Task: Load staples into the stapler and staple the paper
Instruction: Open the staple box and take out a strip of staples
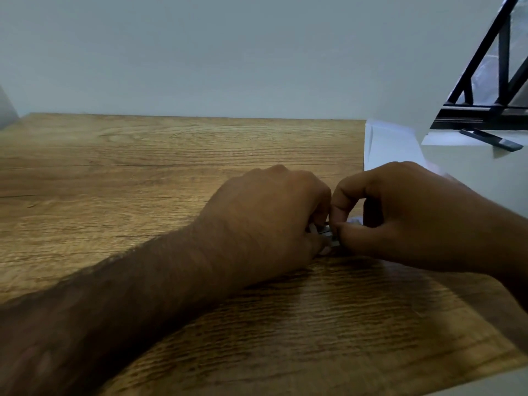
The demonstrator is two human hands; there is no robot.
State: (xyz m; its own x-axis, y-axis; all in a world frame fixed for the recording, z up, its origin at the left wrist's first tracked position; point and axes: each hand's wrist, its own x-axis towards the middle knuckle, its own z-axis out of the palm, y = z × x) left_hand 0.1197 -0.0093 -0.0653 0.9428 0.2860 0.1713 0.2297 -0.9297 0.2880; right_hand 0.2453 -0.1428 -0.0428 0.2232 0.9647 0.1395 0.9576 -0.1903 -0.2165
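Note:
My left hand (265,215) and my right hand (400,212) meet over the wooden table (143,172), fingertips pressed together. Between them shows a small silvery metal piece (328,234), most likely the stapler or its staple strip; the hands hide nearly all of it. Both hands are closed on this piece. A scrap of white paper (355,221) peeks out under my right fingers. I cannot tell whether the stapler is open or shut.
A larger white sheet (391,144) lies at the table's far right edge, behind my right hand. A plain wall stands behind the table. A window with a black metal grille (485,81) is at the upper right.

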